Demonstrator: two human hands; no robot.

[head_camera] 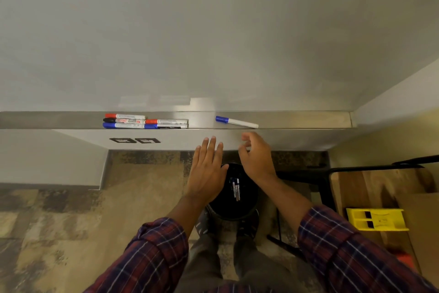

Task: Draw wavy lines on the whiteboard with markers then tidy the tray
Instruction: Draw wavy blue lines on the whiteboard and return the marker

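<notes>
The blank whiteboard (213, 31) fills the upper view above its metal tray (297, 119). Several capped markers (145, 121), red, black and blue, lie grouped at the tray's left. One blue-capped marker (236, 122) lies alone and slanted further right. My left hand (207, 169) hovers below the tray with straight fingers, holding nothing. My right hand (256, 157) hangs just below the lone marker, fingers loosely curled and empty.
A black bin (234, 207) with a few markers inside stands on the floor between my forearms. A wooden table (370, 197) with a black frame and a yellow plastic object (376, 219) is at the right. Two wall sockets (134, 140) sit under the tray.
</notes>
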